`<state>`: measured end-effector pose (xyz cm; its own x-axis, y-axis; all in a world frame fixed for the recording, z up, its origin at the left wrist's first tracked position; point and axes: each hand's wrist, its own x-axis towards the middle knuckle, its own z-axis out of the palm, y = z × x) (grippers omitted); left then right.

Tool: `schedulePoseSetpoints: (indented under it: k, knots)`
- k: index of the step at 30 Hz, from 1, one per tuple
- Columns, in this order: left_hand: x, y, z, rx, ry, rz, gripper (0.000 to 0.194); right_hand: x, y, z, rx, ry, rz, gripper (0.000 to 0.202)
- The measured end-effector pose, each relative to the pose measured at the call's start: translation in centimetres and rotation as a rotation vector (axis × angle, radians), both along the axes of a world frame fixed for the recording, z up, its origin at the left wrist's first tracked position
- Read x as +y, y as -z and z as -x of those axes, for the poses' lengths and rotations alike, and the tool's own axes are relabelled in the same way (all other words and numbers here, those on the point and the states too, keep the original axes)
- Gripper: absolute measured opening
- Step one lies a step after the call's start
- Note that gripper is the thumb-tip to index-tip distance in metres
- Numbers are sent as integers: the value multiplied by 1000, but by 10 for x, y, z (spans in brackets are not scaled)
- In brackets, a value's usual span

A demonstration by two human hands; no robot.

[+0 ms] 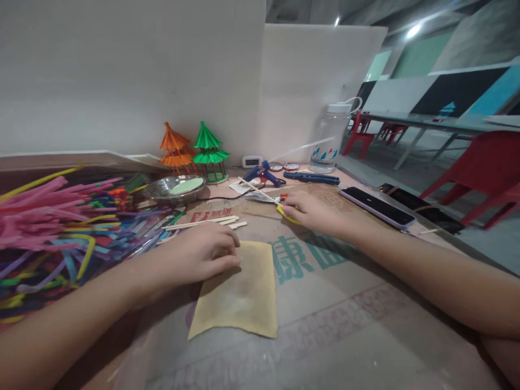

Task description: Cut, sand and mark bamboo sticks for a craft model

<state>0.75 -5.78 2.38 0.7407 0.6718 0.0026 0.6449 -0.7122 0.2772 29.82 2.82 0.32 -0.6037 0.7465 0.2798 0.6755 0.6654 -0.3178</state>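
My left hand (pixel 203 252) lies palm down over the upper left edge of a tan, sandpaper-like sheet (pixel 239 298). Its fingers are loosely bent, thumb apart, with nothing visible in them. Several thin wooden sticks (pixel 211 222) lie just beyond it, partly hidden by the hand. My right hand (pixel 311 211) is closed on the yellow handle of a pair of scissors (pixel 289 214), whose blades point left. A single wooden stick (pixel 258 189) slants across the scissors to the right fingertips; whether the fingers also pinch it, I cannot tell.
Pink and multicoloured pipe cleaners (pixel 52 233) heap at left. Behind stand a metal bowl (pixel 156 189), orange (pixel 174 146) and green (pixel 209 149) pagoda models, a blue glue gun (pixel 264 173), a utility knife (pixel 312 177) and a water bottle (pixel 327 135). A phone (pixel 377 207) lies at right.
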Motion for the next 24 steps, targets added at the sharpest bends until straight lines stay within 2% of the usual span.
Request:
schedulePoseSetpoints:
  k: [2,4,7,10,14,17,20,22,24]
  knots:
    - [7,2,4,7,-69,-43,33,10,1,-8,-144,31,-43,36]
    - [12,10,4,-4,-164,-192,36,18,3,-15,-213,41,-85,39]
    - [16,28,5,-22,-246,-376,59,29,5,-28,-208,41,-106,39]
    - [22,41,10,24,-259,-316,78,41,6,-48,-111,130,-63,34]
    - [35,40,27,77,-237,-224,83,47,2,-64,13,193,-37,37]
    - [44,35,38,79,-202,-212,86,36,-1,-46,109,90,11,45]
    - [48,33,41,134,-239,-155,95,21,-1,-9,202,-137,245,41]
    - [48,34,41,160,-278,-131,98,10,0,11,196,-234,372,36]
    - [47,35,41,180,-294,-113,97,-4,2,19,277,-307,468,34]
